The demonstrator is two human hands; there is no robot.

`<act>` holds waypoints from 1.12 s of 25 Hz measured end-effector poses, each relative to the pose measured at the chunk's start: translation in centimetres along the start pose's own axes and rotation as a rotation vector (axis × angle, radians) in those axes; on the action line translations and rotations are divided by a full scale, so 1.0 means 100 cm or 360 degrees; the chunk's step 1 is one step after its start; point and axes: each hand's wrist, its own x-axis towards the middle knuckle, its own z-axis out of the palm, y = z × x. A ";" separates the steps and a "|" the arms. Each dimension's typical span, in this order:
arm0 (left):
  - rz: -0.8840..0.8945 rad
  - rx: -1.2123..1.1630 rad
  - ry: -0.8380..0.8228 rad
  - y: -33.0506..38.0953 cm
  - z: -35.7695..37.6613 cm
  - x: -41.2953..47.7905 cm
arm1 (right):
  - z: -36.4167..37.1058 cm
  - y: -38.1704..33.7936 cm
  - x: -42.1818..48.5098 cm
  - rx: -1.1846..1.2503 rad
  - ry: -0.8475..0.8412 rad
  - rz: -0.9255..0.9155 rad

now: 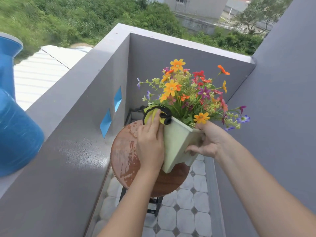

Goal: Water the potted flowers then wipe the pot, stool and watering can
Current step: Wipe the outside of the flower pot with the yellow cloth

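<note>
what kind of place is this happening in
Most likely a narrow upstairs balcony outdoors: a grey parapet wall runs along it, the floor is tiled, and a corrugated roof and green bushes lie below, beyond the wall.

The pot (pixel 177 142), flowers (pixel 188 93) in it, tilts over the stool (pixel 123 151), the left hand (pixel 150 142) and cloth (pixel 152 115) on its left side, the right hand (pixel 206 142) on its right. The can (pixel 15 130) sits far left on the wall (pixel 68 159).
</note>
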 end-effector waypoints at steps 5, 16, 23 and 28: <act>-0.0691 0.0096 -0.0060 -0.026 -0.001 0.002 | 0.002 0.001 -0.005 0.0057 -0.0043 0.0009; -0.0062 0.0124 0.0118 0.003 -0.010 -0.013 | 0.006 0.007 -0.002 -0.0044 -0.0068 -0.0062; -0.0709 -0.0236 -0.0440 -0.060 -0.042 0.021 | -0.011 0.011 0.003 -0.0101 -0.0150 -0.0101; -0.0401 -0.0222 -0.0740 -0.066 -0.056 0.013 | -0.028 0.019 0.017 -0.0081 -0.0364 -0.0143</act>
